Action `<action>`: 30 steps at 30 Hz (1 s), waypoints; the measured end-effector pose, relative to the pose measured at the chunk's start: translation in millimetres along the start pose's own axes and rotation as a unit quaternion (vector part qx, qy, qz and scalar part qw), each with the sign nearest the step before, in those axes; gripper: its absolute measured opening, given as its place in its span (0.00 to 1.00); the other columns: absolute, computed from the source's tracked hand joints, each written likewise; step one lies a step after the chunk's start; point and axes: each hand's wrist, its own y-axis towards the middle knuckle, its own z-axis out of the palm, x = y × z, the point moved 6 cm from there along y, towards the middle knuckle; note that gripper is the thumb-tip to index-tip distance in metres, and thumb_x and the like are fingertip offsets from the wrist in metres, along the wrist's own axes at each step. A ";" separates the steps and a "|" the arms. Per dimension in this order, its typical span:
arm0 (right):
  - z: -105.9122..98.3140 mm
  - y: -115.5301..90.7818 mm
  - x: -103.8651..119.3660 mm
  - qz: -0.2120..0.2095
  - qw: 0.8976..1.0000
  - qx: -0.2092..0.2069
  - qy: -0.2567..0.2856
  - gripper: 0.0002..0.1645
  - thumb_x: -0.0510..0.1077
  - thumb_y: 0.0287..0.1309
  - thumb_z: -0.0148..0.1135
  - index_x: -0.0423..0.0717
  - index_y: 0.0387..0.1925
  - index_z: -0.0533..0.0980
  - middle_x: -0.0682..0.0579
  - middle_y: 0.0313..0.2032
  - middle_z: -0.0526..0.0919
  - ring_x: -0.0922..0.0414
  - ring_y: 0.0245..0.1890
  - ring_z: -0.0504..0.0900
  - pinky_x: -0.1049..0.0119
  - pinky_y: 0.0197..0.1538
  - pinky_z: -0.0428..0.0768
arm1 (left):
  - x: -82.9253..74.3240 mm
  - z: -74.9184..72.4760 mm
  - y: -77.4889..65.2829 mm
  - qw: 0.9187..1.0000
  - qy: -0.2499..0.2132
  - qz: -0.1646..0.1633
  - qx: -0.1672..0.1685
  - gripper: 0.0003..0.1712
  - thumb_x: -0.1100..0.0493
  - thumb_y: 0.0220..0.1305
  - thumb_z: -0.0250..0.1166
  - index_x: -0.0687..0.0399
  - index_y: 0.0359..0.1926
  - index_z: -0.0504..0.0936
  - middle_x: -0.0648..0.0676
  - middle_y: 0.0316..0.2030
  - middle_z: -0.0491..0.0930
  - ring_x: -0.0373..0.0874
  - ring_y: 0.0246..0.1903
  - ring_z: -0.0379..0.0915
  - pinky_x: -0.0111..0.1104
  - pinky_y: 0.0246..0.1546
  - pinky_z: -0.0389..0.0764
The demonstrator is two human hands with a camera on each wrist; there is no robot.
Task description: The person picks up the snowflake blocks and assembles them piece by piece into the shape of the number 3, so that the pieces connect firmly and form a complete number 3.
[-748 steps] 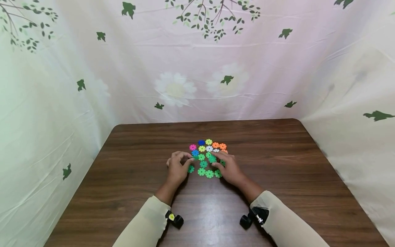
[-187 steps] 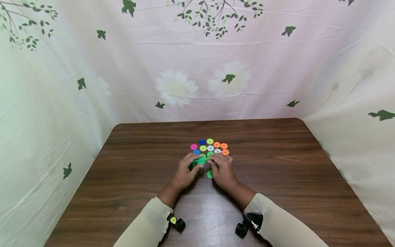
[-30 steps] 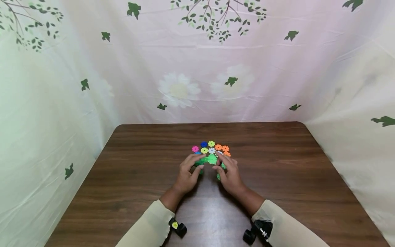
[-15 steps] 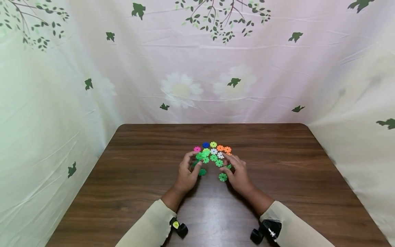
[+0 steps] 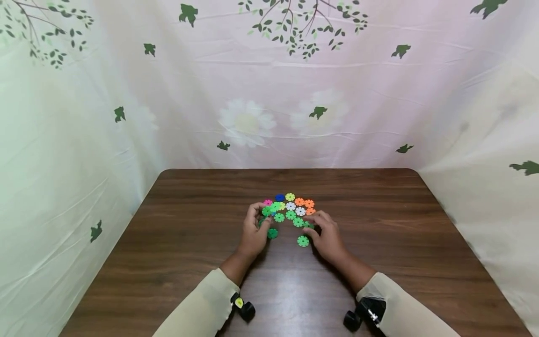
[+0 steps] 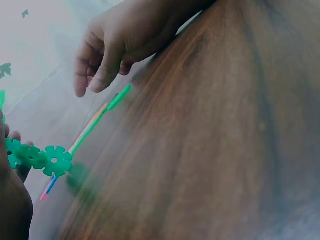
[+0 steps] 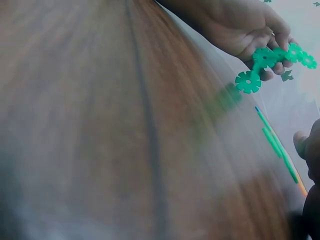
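Observation:
My left hand [image 5: 254, 236] pinches a chain of joined green notched discs [image 7: 263, 58], lifted above the table. The right wrist view shows the chain between thumb and fingers, one disc hanging at its lower end [image 7: 248, 82]. At the right, my right hand [image 5: 327, 235] hovers with loosely bent fingers and nothing held. In the left wrist view, this right hand [image 6: 125, 42] is a little above the flat discs. Loose green discs lie between the hands, among them one [image 5: 303, 241] beside the right thumb and one [image 5: 279, 217] in the middle.
Behind the green discs lie loose discs in other colours: white [image 5: 290, 206], orange [image 5: 309, 203], yellow [image 5: 290, 197], dark blue [image 5: 280, 198] and pink [image 5: 267, 202]. They rest on a brown wooden table [image 5: 189, 210], with a printed cloth [image 5: 269, 103] hanging behind.
Green discs that lay loose earliest are joined in a chain. Hands that met at it seconds ago have parted: the left shifts left with the chain, the right draws away to the right.

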 end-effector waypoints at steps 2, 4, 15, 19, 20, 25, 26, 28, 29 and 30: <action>-0.1 0.5 -3.5 0.018 1.000 0.014 -0.010 0.21 0.33 0.60 0.78 0.39 0.56 0.88 0.42 0.45 0.84 0.46 0.48 0.82 0.50 0.51 0.82 | 1.6 1.9 0.0 1.000 -0.014 -0.005 0.004 0.18 0.76 0.75 0.51 0.71 0.62 0.67 0.71 0.52 0.77 0.50 0.45 0.76 0.29 0.38 0.82; -1.1 0.6 -6.6 0.037 0.999 0.022 -0.015 0.21 0.34 0.61 0.78 0.40 0.57 0.88 0.43 0.46 0.82 0.47 0.48 0.80 0.48 0.53 0.78 | 2.4 3.8 -0.4 1.000 -0.022 -0.009 0.008 0.18 0.76 0.74 0.50 0.70 0.62 0.66 0.71 0.52 0.76 0.49 0.44 0.74 0.28 0.37 0.80; -0.4 3.8 -10.4 0.082 0.994 0.044 -0.059 0.26 0.37 0.61 0.80 0.36 0.60 0.87 0.44 0.45 0.79 0.46 0.50 0.75 0.45 0.54 0.63 | -8.0 0.7 -1.7 0.997 0.020 0.070 0.008 0.22 0.66 0.80 0.60 0.68 0.70 0.75 0.71 0.70 0.77 0.66 0.70 0.73 0.27 0.71 0.73; 0.9 5.6 -8.8 0.084 0.993 0.051 -0.062 0.24 0.38 0.62 0.79 0.36 0.59 0.87 0.45 0.44 0.78 0.46 0.49 0.74 0.45 0.54 0.63 | -11.4 -1.8 -1.8 0.996 0.029 0.080 0.006 0.21 0.66 0.80 0.61 0.67 0.70 0.77 0.69 0.69 0.79 0.62 0.70 0.75 0.26 0.71 0.73; 1.3 5.6 -8.9 0.084 0.993 0.052 -0.061 0.24 0.38 0.62 0.79 0.36 0.58 0.87 0.45 0.44 0.78 0.46 0.49 0.74 0.45 0.55 0.63 | -11.3 -2.2 -2.0 0.996 0.029 0.080 0.006 0.21 0.66 0.80 0.61 0.67 0.70 0.77 0.69 0.68 0.79 0.58 0.69 0.76 0.26 0.70 0.73; 3.0 4.5 -9.9 0.090 0.993 0.059 -0.058 0.19 0.37 0.63 0.78 0.36 0.55 0.87 0.43 0.46 0.79 0.44 0.52 0.76 0.46 0.55 0.64 | -9.7 -3.0 -3.3 0.996 0.031 0.078 0.006 0.20 0.67 0.80 0.61 0.64 0.69 0.79 0.69 0.65 0.80 0.40 0.61 0.77 0.26 0.64 0.77; 3.0 4.2 -10.1 0.093 0.992 0.059 -0.055 0.19 0.37 0.63 0.78 0.36 0.54 0.87 0.43 0.47 0.79 0.43 0.53 0.76 0.46 0.55 0.64 | -9.4 -2.9 -3.7 0.996 0.033 0.079 0.007 0.20 0.67 0.80 0.61 0.63 0.68 0.79 0.68 0.65 0.80 0.39 0.60 0.77 0.26 0.64 0.78; 2.5 3.8 -10.1 0.100 0.992 0.057 -0.050 0.18 0.36 0.63 0.78 0.35 0.53 0.86 0.42 0.49 0.81 0.41 0.55 0.77 0.45 0.56 0.65 | -8.4 -2.5 -4.2 0.996 0.034 0.079 0.009 0.20 0.67 0.80 0.61 0.62 0.68 0.79 0.68 0.65 0.80 0.38 0.60 0.76 0.26 0.64 0.77; 2.0 3.5 -10.1 0.103 0.992 0.055 -0.047 0.18 0.36 0.63 0.78 0.35 0.53 0.85 0.41 0.49 0.81 0.41 0.55 0.77 0.45 0.56 0.66 | -7.9 -2.3 -4.3 0.996 0.034 0.078 0.010 0.20 0.67 0.80 0.61 0.61 0.68 0.79 0.67 0.66 0.80 0.39 0.60 0.76 0.26 0.64 0.77; 1.4 3.2 -10.0 0.105 0.992 0.052 -0.046 0.17 0.36 0.63 0.78 0.36 0.52 0.84 0.41 0.48 0.82 0.41 0.54 0.78 0.44 0.57 0.67 | -7.1 -2.0 -4.4 0.997 0.035 0.074 0.011 0.20 0.67 0.81 0.61 0.61 0.69 0.79 0.67 0.66 0.80 0.39 0.60 0.76 0.26 0.64 0.77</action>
